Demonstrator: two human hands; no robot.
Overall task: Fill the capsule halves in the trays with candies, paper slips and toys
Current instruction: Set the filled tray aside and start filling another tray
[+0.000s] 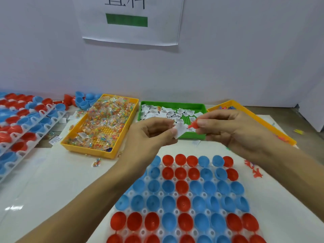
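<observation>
Both grips are closed on small items above the green bin (pixel 145 109): a white slip (pixel 179 130) is pinched between thumb and fingers of the left hand (pixel 154 132), and a small red toy (pixel 192 125) is pinched at the fingertips of the right hand (pixel 228 128). Neither item has been dropped yet; the capsule tray (pixel 185 200) lies below on the worktop (pixel 61 181), and its halves appear empty.

For the step to go well, slip and toy would best be brought down together over one half and released low inside the cup, so that neither bounces onto the perforated tray. A fixed order, row by row, would keep halves from being skipped. A candy packet from the left yellow bin (pixel 122 142) is judged still needed for each half.

Three bins are counted: two yellow, one green. In the near tray seven rows are visible, about seven halves to a row, red and blue mixed; the nearest row is cut off. Stacked trays (pixel 26 123) of halves stand at far left, their number unclear. Another yellow bin (pixel 254 113) sits at right, and a few red toys (pixel 252 170) lie loose beside the tray.
</observation>
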